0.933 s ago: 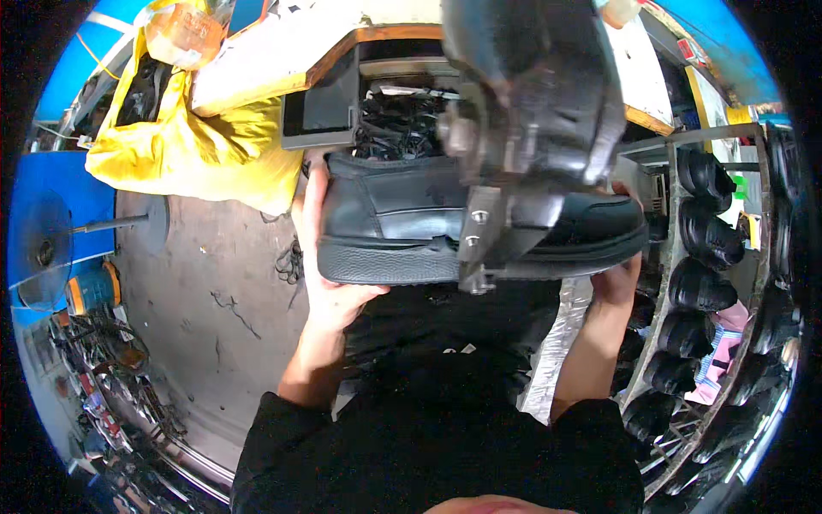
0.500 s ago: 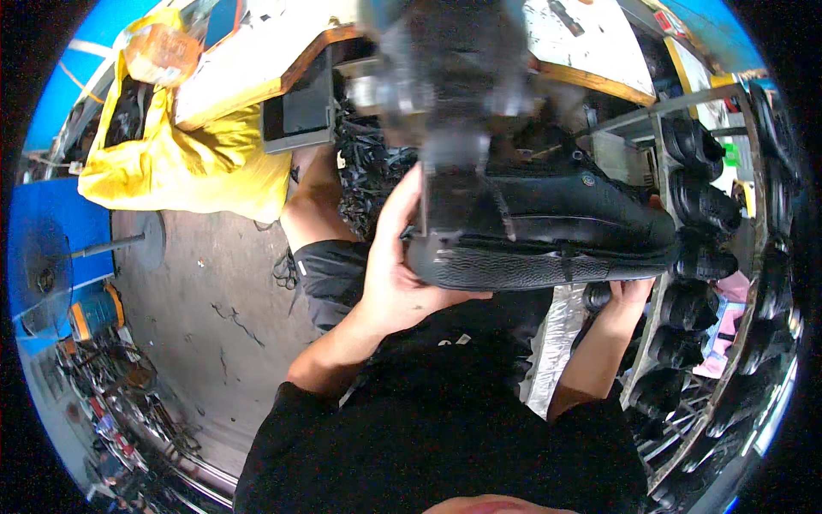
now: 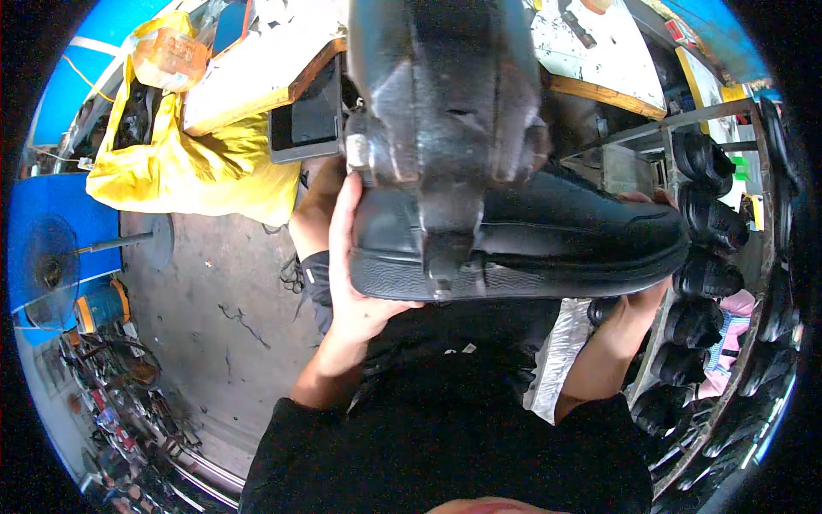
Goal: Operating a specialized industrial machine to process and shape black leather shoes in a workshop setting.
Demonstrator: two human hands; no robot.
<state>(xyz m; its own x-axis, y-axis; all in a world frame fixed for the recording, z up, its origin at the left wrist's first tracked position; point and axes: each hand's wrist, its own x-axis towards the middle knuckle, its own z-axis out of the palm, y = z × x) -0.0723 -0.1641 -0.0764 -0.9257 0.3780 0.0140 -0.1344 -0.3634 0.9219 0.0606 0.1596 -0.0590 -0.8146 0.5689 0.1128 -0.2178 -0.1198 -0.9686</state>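
A black shoe (image 3: 565, 236) lies sideways across the middle of the view, its textured sole edge toward me. My left hand (image 3: 349, 274) grips its left end, thumb up along the side and fingers underneath. At the other end my right hand (image 3: 652, 287) holds the shoe from beneath and behind; most of its fingers are hidden. Over the shoe stands a dark metal machine head (image 3: 449, 94). Its narrow lower arm (image 3: 451, 231) comes down in front of the shoe's side and ends at the sole edge, left of the shoe's middle.
Behind the machine is a white worktop (image 3: 257, 77) with a wooden edge. A yellow sack (image 3: 197, 176) and a grey-framed black tray (image 3: 306, 120) are at left. A metal rack (image 3: 753, 231) of black shoes stands close on the right. A fan (image 3: 56, 265) stands far left.
The shoe and both hands have shifted, the left hand moving left along with the shoe's left end. The machine's lower arm now crosses the shoe further from that end.
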